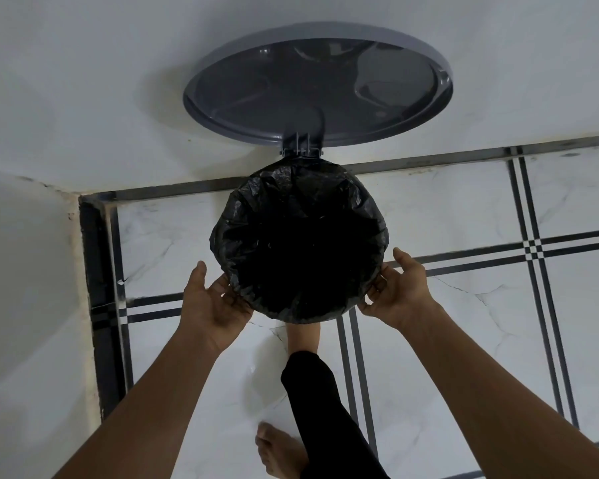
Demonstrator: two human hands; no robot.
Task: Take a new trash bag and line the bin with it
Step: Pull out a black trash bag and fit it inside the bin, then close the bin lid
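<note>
Black plastic of the trash bag covers the whole round mouth of the bin, its edge folded out and down over the rim all the way round, so only the hinge bracket at the back of the bin shows. You hold the near edge of the bag from both sides: your left hand is at the lower left of the rim, thumb raised clear and fingers curled onto the bag's folded edge; your right hand is at the lower right, thumb up and fingers pinched together on the plastic. The grey lid stands open on its hinge, tipped back against the white wall, its underside facing you. The bin stands on the floor of white marbled tiles with dark stripes, close to the corner. One bare foot reaches under the bin's front edge, the other foot rests flat on the floor nearer you.
</note>
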